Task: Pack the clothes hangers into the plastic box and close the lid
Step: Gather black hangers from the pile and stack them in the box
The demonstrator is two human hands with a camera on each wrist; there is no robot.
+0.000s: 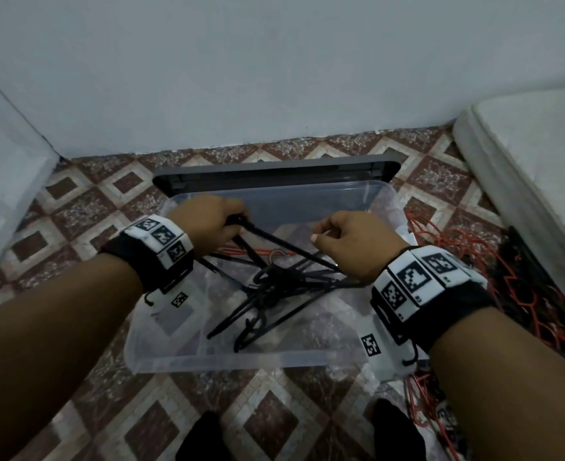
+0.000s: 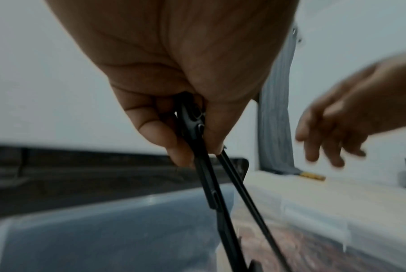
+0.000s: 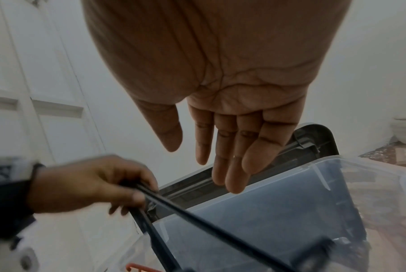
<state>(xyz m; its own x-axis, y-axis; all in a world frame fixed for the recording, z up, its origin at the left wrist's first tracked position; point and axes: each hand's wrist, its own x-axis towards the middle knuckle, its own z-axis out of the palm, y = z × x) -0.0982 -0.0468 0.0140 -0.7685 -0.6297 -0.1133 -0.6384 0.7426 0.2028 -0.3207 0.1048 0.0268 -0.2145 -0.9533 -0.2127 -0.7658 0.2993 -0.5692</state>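
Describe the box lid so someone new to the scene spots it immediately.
Find the clear plastic box on the patterned tile floor, below both hands. The lid is the dark grey slab behind the box's far edge, between it and the white wall. It is opaque, unlike the see-through box and thin black hangers.

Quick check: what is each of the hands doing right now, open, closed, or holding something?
Left hand: closed, gripping the corner of the thin black plastic clothes hangers over the clear plastic box.
Right hand: open, fingers straight, holding nothing.
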